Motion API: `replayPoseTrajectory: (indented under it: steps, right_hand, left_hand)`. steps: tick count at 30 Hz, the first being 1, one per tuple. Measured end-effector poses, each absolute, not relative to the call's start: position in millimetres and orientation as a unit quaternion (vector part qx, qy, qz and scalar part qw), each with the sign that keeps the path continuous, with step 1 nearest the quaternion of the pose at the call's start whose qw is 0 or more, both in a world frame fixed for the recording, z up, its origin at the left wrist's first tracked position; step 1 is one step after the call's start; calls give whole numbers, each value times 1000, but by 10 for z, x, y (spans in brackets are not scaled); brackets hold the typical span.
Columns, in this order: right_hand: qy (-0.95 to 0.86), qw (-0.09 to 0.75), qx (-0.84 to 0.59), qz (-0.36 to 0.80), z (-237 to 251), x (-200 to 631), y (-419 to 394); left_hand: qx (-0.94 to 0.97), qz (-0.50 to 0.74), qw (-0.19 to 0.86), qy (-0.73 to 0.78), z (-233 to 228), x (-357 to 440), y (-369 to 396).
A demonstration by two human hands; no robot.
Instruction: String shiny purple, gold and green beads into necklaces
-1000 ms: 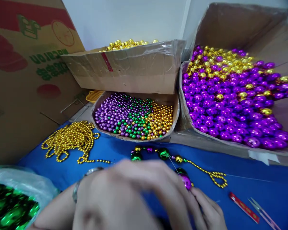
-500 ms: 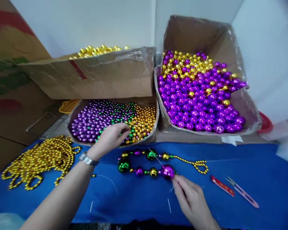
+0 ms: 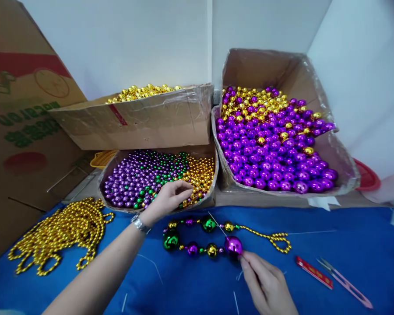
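Over mixed small beads (image 3: 131, 179): left hand (image 3: 168, 197) curled, can't tell if gripping | right hand (image 3: 265, 280) pinched on large purple bead (image 3: 233, 246) | risk: wrong-colour pick, colours intermingled

Big carton (image 3: 29, 146), far left of left grip (image 3: 167, 197): green print (image 3: 28, 114), upside down, looks like "macaron"; bold green characters (image 3: 33, 132) just below it, not legible. Red case (image 3: 314, 273) right of right grip (image 3: 267, 280): yellowish marks, too small to read.
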State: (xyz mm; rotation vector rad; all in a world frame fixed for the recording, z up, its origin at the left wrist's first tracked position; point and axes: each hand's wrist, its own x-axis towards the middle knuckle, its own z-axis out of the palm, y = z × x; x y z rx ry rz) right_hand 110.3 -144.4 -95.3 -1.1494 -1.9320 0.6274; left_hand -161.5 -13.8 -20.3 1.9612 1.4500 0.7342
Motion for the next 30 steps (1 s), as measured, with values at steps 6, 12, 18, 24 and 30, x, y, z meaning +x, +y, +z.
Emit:
replayPoseTrajectory:
  steps: [6,12,18,24,30]
  right_hand:
    - [-766,403,-446,229,-869,1056,-1362]
    - [-765,386,-464,224,-846,1068,-1351]
    - [-765,374,-479,214,-881,1105,-1327]
    - [-769,387,-480,170,-941,1135,-1295]
    - [-727,436,-489,209,-897,1242,-1271]
  left_hand:
    - [354,485,690,403,-150,-1261,-433]
    - [324,492,706,394,-179,-1104,-501]
    - [365,489,681,405,-161,-1033,-511]
    - [510,480,547,459,-80,-904,-558]
    - [564,483,537,401,100,-693,-350]
